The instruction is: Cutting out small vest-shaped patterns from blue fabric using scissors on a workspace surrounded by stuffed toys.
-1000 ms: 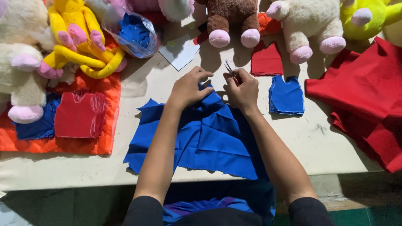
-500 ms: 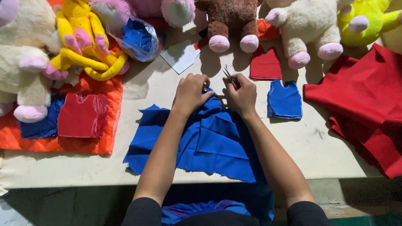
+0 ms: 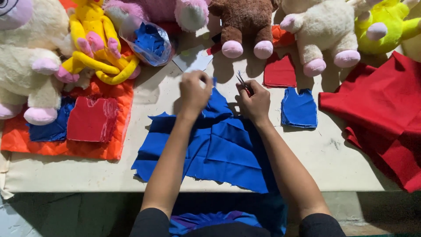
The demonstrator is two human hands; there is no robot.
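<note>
While both hands worked at its far end, these were the things on hand:

Tabletop (image 3: pixel 87 175): pale and cloth-covered, it carried everything; plush toys (image 3: pixel 324 30) lined its far edge.

Blue fabric (image 3: pixel 219 149): a large sheet lay at the middle, folded in soft pleats and spilling over the near edge. It looked light, limp and easily creased, so it was best pinched at an edge or corner, not lifted from the middle.

Left hand (image 3: pixel 195 92): closed, it pinched the sheet's raised far corner.

Right hand (image 3: pixel 254 103): closed around small scissors (image 3: pixel 242 81), their tips pointing toward the far edge.

Cut blue piece (image 3: pixel 299 107): it lay flat just right of the right hand; thin and floppy, likely to slide.
</note>
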